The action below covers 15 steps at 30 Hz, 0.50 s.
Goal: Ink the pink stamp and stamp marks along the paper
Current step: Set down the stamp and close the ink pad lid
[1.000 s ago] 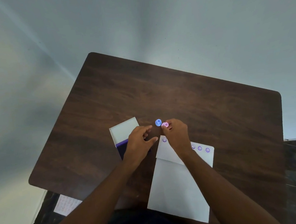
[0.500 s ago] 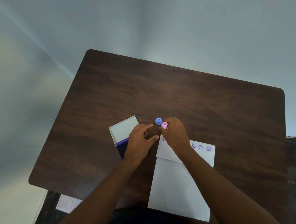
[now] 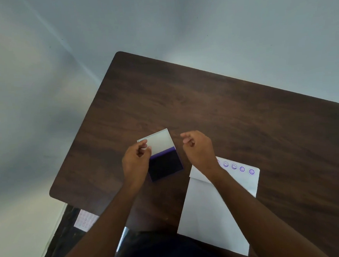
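The open ink pad (image 3: pixel 165 165) lies on the table, its dark purple pad toward me and its white lid (image 3: pixel 160 140) folded back. My left hand (image 3: pixel 136 163) hovers at the pad's left edge with its fingers curled and nothing visible in them. My right hand (image 3: pixel 199 148) is just right of the pad with thumb and fingers pinched together. No pink stamp shows; whether the hand hides it cannot be told. The white paper (image 3: pixel 209 215) lies under my right forearm. A row of purple smiley marks (image 3: pixel 234 166) runs along its top strip.
The dark wooden table (image 3: pixel 223 109) stretches far beyond the hands. Below the table's near left corner lies a sheet with pale pink marks (image 3: pixel 85 221). The blue stamp seen earlier is hidden.
My right hand has lifted off the paper's top edge and moved up; the pink and blue stamps are no longer visible. My left hand has shifted left, uncovering the ink pad.
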Available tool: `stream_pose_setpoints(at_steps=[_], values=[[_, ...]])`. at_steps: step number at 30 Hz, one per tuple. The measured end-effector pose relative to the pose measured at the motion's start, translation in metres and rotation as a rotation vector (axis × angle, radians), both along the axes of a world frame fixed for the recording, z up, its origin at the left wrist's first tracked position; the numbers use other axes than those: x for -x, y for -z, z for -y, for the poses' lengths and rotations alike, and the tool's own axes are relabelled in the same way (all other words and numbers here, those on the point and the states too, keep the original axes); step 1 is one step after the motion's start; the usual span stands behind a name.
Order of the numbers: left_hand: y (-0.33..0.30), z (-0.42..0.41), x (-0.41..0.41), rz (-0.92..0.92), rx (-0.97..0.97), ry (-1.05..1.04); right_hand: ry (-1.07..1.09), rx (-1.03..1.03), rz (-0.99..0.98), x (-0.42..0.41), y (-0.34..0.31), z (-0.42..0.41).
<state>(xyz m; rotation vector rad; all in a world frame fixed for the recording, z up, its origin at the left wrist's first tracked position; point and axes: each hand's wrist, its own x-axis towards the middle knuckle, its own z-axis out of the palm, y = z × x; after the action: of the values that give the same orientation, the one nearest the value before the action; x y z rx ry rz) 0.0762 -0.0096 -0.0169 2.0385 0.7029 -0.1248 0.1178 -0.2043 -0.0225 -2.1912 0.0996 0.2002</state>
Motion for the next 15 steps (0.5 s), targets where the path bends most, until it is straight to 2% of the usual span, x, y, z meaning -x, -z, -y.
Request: stream_pose_setpoints(at_steps=[6,15], values=[[0.002,-0.011,0.005,-0.06,0.168,-0.166,-0.154,0.038,-0.172,-0.01,0.014,-0.031],[0.005,-0.012,0.003,-0.055,0.282,-0.296,-0.129,0.023,-0.22,-0.025,0.017,-0.039]])
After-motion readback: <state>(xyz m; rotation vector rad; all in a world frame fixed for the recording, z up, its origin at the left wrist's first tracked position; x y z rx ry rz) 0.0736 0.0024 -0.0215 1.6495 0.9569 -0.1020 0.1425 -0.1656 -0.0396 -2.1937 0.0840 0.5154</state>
